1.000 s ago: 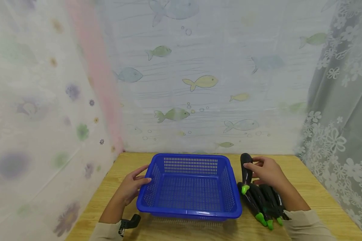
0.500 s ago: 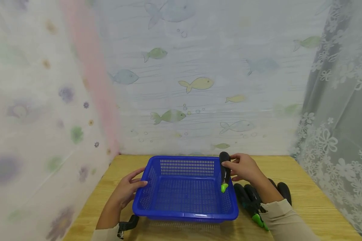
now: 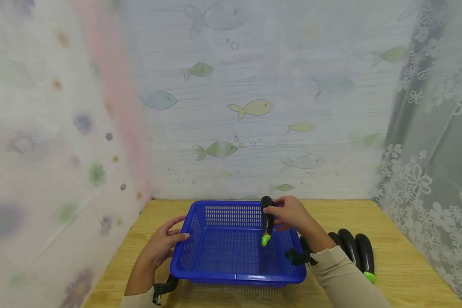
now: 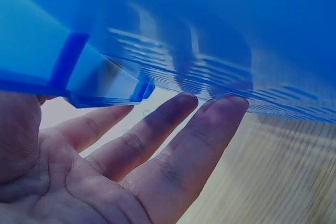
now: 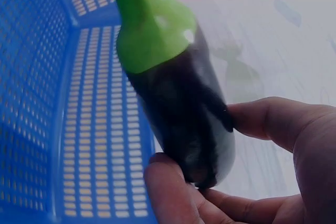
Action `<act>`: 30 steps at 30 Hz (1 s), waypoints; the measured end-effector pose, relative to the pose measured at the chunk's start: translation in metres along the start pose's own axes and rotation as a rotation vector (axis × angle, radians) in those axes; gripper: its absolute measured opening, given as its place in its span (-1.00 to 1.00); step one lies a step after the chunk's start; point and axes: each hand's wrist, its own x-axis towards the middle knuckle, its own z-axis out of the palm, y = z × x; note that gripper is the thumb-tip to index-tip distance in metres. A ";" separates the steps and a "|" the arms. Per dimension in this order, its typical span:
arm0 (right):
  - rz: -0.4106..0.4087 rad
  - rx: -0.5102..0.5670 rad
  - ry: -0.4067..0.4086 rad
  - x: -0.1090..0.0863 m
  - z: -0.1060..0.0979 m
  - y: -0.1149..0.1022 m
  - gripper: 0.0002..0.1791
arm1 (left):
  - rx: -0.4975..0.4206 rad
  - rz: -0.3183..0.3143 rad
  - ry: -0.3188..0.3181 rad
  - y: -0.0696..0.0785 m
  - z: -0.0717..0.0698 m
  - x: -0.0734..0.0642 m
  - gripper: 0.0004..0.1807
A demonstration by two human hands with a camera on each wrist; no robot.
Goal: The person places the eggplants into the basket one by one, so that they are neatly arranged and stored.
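In the head view my right hand [image 3: 294,214] pinches a dark eggplant [image 3: 268,220] near its rounded upper end. The eggplant hangs nearly upright over the right part of the blue plastic basket [image 3: 211,275], its bright green stem end pointing down. Close up in the right wrist view, thumb and fingertips grip the dark body of the eggplant [image 5: 178,108]. My left hand [image 3: 159,248] holds the basket's left side, thumb over the rim. Its fingers [image 4: 173,166] reach along the outside of the basket wall [image 4: 220,40] in the left wrist view.
Several more eggplants [image 3: 349,246] lie on the wooden table [image 3: 392,261] right of the basket, partly hidden by the right forearm. Fish-printed sheeting [image 3: 215,128] stands behind the table, flowered sheeting [image 3: 42,171] at the left and a lacy curtain [image 3: 427,171] at the right.
My right hand has carried the eggplant left from above the pile, across the basket's right rim, to over its inside. The left hand stays on the basket's left side.
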 end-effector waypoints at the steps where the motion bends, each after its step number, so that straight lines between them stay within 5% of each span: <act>1: 0.002 0.001 -0.005 0.002 0.003 -0.001 -0.24 | 0.001 0.002 0.000 0.000 0.000 0.000 -0.17; 23: 0.086 0.013 -0.129 0.027 0.070 -0.008 -0.30 | 0.010 -0.014 -0.019 0.003 -0.001 -0.001 -0.16; 30: 0.083 0.067 -0.179 0.032 0.089 -0.013 -0.40 | 0.000 -0.052 -0.103 0.001 -0.007 -0.003 -0.19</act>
